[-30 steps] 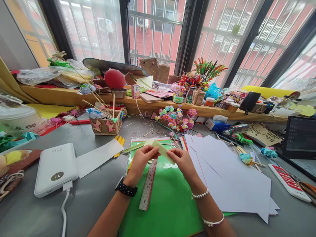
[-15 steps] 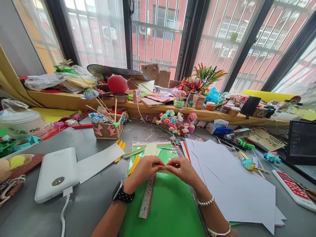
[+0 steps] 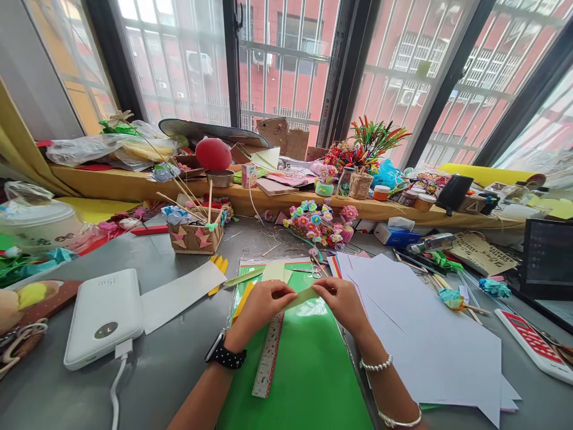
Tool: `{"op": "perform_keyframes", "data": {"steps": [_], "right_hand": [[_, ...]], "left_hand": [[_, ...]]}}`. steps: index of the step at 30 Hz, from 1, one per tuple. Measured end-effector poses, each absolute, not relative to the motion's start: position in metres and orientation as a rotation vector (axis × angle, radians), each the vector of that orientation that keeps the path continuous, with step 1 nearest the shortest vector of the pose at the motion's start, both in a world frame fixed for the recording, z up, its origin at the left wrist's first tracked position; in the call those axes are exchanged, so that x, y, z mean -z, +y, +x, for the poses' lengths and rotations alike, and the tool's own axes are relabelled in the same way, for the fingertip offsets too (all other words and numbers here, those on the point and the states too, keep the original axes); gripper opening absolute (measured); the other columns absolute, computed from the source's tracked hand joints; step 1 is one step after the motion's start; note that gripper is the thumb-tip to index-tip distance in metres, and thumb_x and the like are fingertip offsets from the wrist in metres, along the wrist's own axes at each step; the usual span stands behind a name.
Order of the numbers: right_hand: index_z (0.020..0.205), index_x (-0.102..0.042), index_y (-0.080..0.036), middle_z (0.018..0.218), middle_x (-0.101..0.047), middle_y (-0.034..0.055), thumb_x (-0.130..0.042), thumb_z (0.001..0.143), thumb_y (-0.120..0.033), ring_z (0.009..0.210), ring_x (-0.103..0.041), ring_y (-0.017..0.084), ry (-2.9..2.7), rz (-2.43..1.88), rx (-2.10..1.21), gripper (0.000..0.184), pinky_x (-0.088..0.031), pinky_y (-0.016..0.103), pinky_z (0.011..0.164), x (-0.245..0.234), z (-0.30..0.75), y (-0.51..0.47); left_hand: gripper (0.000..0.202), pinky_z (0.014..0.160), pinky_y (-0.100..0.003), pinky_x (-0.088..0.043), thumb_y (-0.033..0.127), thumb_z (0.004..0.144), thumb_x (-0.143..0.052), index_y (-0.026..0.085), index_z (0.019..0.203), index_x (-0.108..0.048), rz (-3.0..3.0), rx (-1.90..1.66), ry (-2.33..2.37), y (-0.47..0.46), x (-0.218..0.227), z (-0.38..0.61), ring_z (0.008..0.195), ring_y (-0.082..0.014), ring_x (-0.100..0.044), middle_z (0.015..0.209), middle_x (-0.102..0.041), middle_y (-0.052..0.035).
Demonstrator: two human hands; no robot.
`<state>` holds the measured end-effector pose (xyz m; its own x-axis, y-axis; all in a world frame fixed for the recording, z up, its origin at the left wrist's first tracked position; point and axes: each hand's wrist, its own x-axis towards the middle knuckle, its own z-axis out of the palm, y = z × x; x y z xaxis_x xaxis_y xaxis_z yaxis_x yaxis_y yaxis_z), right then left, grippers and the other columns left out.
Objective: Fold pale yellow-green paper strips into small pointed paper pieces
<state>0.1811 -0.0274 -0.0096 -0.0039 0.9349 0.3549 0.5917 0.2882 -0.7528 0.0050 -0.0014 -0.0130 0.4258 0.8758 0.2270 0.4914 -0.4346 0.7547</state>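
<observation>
Pinching a narrow strip of pale green paper (image 3: pixel 301 297) between them, the left hand (image 3: pixel 274 301) and the right hand (image 3: pixel 335 298) each have their grip clamped, thumb against fingers, on the strip. It is held above a green sheet in a clear plastic sleeve (image 3: pixel 313 376), which lies on the grey tabletop (image 3: pixel 165 370); a ruler (image 3: pixel 268 358) rests on the sleeve, just beside the left hand.

Farther back to the left, a brown box (image 3: pixel 197 240) with pink paper shapes on its front holds wooden sticks (image 3: pixel 210 200) and crumpled blue paper (image 3: pixel 175 213), some of the sticks leaning out to the left. Near the middle, a low basket (image 3: pixel 295 229) is crowded with knitted flowers (image 3: pixel 316 216), which cover most of it. A blue tissue box (image 3: pixel 396 235) has a white tissue (image 3: pixel 401 223) standing out of its top, and a clear bottle (image 3: pixel 430 242) lies tilted near it. At the far left stands a lidded plastic tub (image 3: pixel 40 218); its contents are hard to tell.

On the ledge (image 3: pixel 286 203) behind, a red ball (image 3: pixel 213 154) sits over a round metal tin (image 3: pixel 220 178), and a green pot (image 3: pixel 324 189) holds pink flowers (image 3: pixel 326 172).
</observation>
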Motion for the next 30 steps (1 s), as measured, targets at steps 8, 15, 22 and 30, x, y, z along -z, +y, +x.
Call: {"op": "perform_keyframes", "data": {"steps": [8, 15, 22, 30], "right_hand": [[0.080, -0.060, -0.016, 0.077, -0.063, 0.0055, -0.053, 0.070, -0.030, 0.068, -0.058, 0.016, -1.555, -1.333, -0.616, 0.019, -0.046, 0.025, 0.059, 0.014, 0.176, -0.027], [0.067, -0.058, -0.015, 0.055, -0.058, 0.0013, -0.053, 0.069, -0.032, 0.049, -0.055, 0.013, -1.551, -1.337, -0.765, 0.018, -0.043, 0.022, 0.045, 0.019, 0.166, -0.027], [0.068, -0.060, -0.015, 0.058, -0.060, 0.0032, -0.053, 0.069, -0.033, 0.052, -0.058, 0.015, -1.479, -1.344, -0.717, 0.019, -0.045, 0.023, 0.048, 0.014, 0.171, -0.028], [0.069, -0.062, -0.013, 0.055, -0.061, 0.0043, -0.055, 0.067, -0.035, 0.052, -0.059, 0.017, -1.368, -1.364, -0.702, 0.023, -0.047, 0.024, 0.048, 0.013, 0.177, -0.027]], "left_hand": [[0.024, 0.058, -0.022, -0.040, 0.034, 0.069, -0.049, 0.015, 0.068, -0.063, 1.995, -0.908, 1.142, -0.008, 0.011, 0.012, 0.064, -0.0146, -0.055, 0.068, -0.064, -0.0029], [0.022, 0.062, -0.022, -0.041, 0.031, 0.071, -0.047, 0.015, 0.073, -0.061, 1.992, -0.943, 1.088, -0.008, 0.013, 0.016, 0.068, -0.0147, -0.056, 0.073, -0.063, -0.0038], [0.025, 0.061, -0.024, -0.041, 0.036, 0.072, -0.045, 0.016, 0.073, -0.061, 2.013, -0.941, 1.145, -0.004, 0.011, 0.009, 0.067, -0.0154, -0.055, 0.072, -0.063, -0.0030], [0.023, 0.060, -0.024, -0.041, 0.034, 0.071, -0.046, 0.016, 0.071, -0.061, 2.007, -0.971, 1.188, 0.002, 0.008, 0.000, 0.065, -0.0150, -0.056, 0.071, -0.063, -0.0027]]}}
